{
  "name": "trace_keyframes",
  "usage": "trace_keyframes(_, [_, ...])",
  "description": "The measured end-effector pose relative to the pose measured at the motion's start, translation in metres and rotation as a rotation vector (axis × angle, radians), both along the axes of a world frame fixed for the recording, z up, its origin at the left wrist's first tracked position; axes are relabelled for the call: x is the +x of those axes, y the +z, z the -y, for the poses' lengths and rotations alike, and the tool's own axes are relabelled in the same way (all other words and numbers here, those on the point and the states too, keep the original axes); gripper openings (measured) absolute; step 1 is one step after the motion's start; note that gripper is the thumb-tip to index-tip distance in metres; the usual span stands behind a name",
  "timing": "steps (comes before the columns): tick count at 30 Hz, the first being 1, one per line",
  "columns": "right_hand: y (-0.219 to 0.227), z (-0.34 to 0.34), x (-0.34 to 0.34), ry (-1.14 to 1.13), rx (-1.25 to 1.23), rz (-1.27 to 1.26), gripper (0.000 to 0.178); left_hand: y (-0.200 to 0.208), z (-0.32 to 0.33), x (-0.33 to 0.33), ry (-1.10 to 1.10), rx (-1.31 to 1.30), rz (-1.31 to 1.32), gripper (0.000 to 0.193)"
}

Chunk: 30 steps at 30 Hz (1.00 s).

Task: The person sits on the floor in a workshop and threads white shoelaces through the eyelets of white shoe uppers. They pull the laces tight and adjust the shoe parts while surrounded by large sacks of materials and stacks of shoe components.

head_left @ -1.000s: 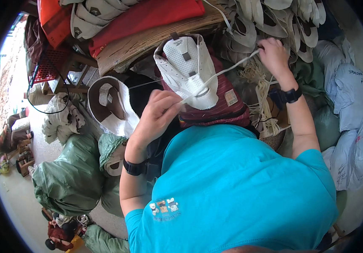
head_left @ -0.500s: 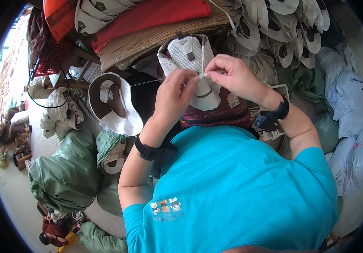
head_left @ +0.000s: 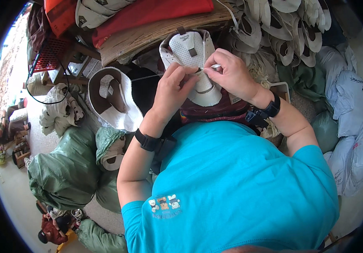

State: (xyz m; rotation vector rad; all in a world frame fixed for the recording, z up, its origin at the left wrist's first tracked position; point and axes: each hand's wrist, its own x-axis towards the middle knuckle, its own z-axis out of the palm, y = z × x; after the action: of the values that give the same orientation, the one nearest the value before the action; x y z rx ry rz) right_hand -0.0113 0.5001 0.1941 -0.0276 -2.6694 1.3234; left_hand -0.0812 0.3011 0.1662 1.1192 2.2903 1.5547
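A pale shoe upper (head_left: pixel 185 44) with a mesh tongue lies before me on dark red striped cloth, its toe toward me. Above it my left hand (head_left: pixel 174 86) is closed, thumb and forefinger together near a small dark bit. A thin white thread (head_left: pixel 147 77) runs taut from this hand leftward to a second shoe upper (head_left: pixel 137 114), white outside and brown inside, standing at my left. Fingertip to fingertip with the left, my right hand (head_left: pixel 231 76) pinches a small white piece (head_left: pixel 216 66), its kind unclear. The fingers hide part of the first upper.
A wooden bench (head_left: pixel 147 36) with red cloth (head_left: pixel 160 17) stands ahead. Many pale uppers (head_left: pixel 283 33) hang at the far right. Green sacks (head_left: pixel 63 168) lie at left, white sacks (head_left: pixel 350 105) at right. Other people (head_left: pixel 52 230) sit at the far left.
My fingertips have shifted slightly up, and a small white piece now shows at my right fingers. The shoe upper before me sits a little higher in view.
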Motion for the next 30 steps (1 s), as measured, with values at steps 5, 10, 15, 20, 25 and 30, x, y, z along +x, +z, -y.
trace_keyframes(5, [-0.011,-0.008,-0.003,0.032,-0.380,0.201,0.011,0.000,0.001,-0.001,-0.008,0.014,0.001,0.022])
trace_keyframes(10, [-0.008,-0.013,-0.005,0.027,-0.409,0.264,0.012,0.002,0.002,0.000,-0.013,0.020,0.000,0.023])
trace_keyframes(15, [-0.004,-0.010,-0.005,0.005,-0.252,0.107,0.014,0.003,0.004,-0.003,-0.071,-0.022,-0.151,0.022])
trace_keyframes(20, [-0.007,-0.011,-0.011,0.116,-0.343,0.151,0.009,0.000,0.005,-0.004,-0.073,0.004,-0.064,0.023])
trace_keyframes(25, [-0.010,-0.011,-0.016,0.165,-0.291,0.116,0.009,0.006,0.001,-0.001,-0.037,-0.045,0.040,0.024])
trace_keyframes(30, [0.000,-0.012,-0.010,0.099,-0.289,0.056,0.006,0.007,0.000,-0.003,-0.019,-0.066,0.011,0.023])
